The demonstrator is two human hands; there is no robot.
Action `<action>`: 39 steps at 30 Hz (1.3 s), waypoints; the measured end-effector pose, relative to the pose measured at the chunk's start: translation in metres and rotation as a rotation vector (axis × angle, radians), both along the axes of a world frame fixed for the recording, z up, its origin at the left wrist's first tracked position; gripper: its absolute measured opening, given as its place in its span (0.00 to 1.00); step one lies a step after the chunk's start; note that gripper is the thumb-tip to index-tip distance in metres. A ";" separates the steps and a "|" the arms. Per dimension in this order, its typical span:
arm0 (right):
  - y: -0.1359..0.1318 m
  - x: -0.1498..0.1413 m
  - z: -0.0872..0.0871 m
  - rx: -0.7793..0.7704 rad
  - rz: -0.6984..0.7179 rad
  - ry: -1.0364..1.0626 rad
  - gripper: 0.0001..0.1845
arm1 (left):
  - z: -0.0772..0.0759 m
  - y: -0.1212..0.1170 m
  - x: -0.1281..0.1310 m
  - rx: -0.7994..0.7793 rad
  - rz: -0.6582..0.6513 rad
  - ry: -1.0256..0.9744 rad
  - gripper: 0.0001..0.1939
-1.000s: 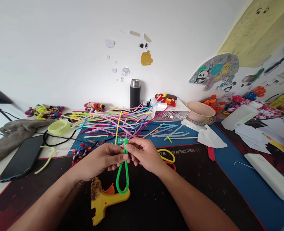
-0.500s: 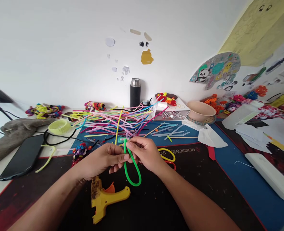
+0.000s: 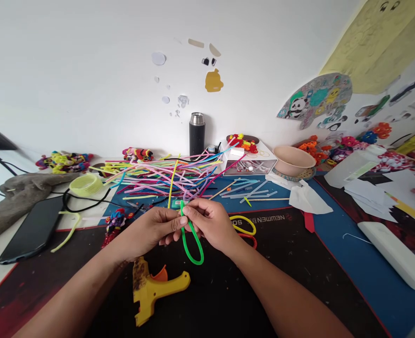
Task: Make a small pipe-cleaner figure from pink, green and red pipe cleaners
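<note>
Green loop (image 3: 195, 262) swung R; L hand (image 3: 161, 228), R hand (image 3: 211, 222) pinching it.

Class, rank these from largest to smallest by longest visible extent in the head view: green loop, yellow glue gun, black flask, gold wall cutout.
1. Yellow glue gun
2. Green loop
3. Black flask
4. Gold wall cutout
The first two are nearer the camera, so real sizes may differ.
</note>
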State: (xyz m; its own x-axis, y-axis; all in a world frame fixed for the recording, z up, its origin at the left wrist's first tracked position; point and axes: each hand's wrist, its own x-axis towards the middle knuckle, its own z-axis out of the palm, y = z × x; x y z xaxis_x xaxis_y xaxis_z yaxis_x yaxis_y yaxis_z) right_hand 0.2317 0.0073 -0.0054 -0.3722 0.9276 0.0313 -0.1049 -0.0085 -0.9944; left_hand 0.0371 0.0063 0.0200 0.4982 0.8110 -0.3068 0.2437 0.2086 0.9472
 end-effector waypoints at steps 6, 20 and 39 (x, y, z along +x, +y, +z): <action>0.000 -0.001 -0.002 0.005 -0.028 0.009 0.25 | -0.001 -0.001 0.004 -0.027 -0.005 0.000 0.28; 0.000 0.000 -0.002 -0.014 0.008 0.031 0.23 | -0.003 -0.006 0.004 -0.239 0.045 -0.150 0.29; -0.001 -0.001 0.000 0.019 -0.114 0.068 0.23 | -0.007 -0.006 0.017 -0.057 0.201 -0.219 0.23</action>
